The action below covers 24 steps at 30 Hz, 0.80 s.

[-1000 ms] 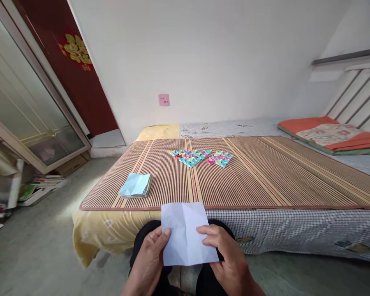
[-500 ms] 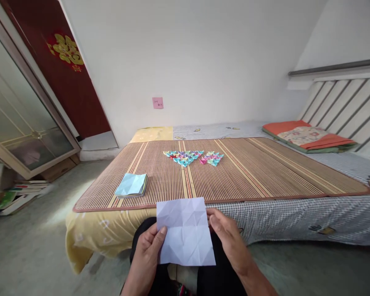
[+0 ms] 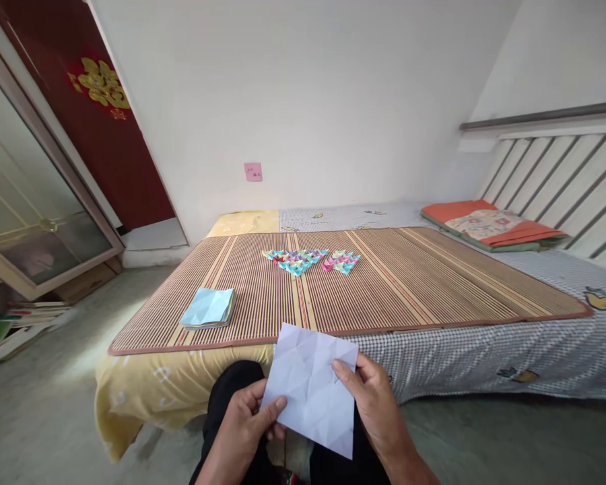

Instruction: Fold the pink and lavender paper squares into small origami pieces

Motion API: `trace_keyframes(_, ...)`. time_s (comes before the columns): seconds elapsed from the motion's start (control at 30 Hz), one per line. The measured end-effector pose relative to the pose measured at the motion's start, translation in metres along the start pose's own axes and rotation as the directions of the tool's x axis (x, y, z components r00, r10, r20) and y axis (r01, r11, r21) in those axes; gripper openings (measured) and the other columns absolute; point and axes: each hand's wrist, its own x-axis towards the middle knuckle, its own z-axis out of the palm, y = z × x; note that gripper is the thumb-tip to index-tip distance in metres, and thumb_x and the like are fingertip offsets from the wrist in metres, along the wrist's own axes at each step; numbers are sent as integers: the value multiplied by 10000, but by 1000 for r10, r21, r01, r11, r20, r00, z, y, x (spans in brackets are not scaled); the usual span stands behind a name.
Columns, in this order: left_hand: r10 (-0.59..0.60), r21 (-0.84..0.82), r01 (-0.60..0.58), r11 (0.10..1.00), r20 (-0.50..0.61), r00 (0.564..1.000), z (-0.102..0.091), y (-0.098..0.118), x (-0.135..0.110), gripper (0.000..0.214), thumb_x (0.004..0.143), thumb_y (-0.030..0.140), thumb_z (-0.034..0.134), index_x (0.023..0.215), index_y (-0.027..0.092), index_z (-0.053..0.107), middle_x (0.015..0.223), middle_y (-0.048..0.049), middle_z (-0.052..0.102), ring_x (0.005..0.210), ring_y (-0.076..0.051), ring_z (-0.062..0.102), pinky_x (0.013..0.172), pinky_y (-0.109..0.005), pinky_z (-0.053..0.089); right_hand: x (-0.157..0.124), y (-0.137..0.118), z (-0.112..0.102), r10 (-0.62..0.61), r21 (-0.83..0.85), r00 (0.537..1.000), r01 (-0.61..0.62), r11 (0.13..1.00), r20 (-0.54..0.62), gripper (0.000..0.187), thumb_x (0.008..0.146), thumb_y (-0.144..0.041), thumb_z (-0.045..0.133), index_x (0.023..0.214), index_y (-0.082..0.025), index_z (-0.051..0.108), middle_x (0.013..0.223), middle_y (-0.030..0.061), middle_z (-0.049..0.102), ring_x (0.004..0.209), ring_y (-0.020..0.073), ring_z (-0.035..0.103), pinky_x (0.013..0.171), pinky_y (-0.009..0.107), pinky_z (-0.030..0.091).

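Observation:
A square sheet of pale lavender origami paper [image 3: 310, 387], marked with crossing fold creases, is held tilted above my lap. My left hand [image 3: 252, 417] pinches its lower left edge, thumb on top and fingers underneath. At the upper right edge my right hand [image 3: 374, 397] grips the sheet, its thumb lying on the face and its fingers behind. On the mat beyond, to the left, lies a stack of creased paper [image 3: 208, 308] with a light blue sheet on top. Folded coloured paper pieces [image 3: 295, 259] sit farther back in a cluster, with a smaller cluster [image 3: 341, 261] beside them.
A striped bamboo mat [image 3: 384, 289] covers much of the bed. A folded orange quilt [image 3: 492, 225] lies at the back right, near the white slatted headboard [image 3: 560, 192]. Books [image 3: 27, 320] stand low at the left, and a pink note [image 3: 253, 172] is on the wall.
The lavender sheet has been turned clockwise, so its edges now slant. My right hand, formerly beside the sheet's right edge, now has its thumb on the paper. The view has shifted slightly.

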Motion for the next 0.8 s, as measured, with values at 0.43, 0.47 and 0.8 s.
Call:
trace_keyframes(0.43, 80, -57, -94, 994, -213, 974, -1, 5, 0, 460, 812, 574, 809, 649, 170, 662, 547, 4, 594, 530, -116, 490, 548, -213, 386, 2, 5, -14, -35, -99, 999, 34, 994, -5, 348, 844, -522, 780, 807, -189, 689, 598, -28, 550, 565, 158, 527, 567, 268, 449)
trace_keyframes(0.47, 87, -67, -104, 992, -224, 971, -1, 6, 1, 461, 817, 570, 808, 643, 173, 650, 528, 15, 572, 525, -114, 483, 551, -212, 382, 1, 5, -15, -23, -100, 1000, 23, 995, 4, 339, 848, -518, 774, 852, -185, 708, 596, -27, 558, 565, 162, 533, 570, 270, 451)
trace_keyframes(0.8, 20, -286, -90, 954, -238, 971, -8, 13, -5, 368, 849, 471, 805, 1009, 147, 738, 655, -47, 728, 587, -152, 611, 548, -214, 452, 10, 11, -18, 47, 0, 999, -47, 999, 8, 295, 841, -470, 773, 923, -190, 724, 612, -15, 600, 570, 175, 574, 577, 294, 501)
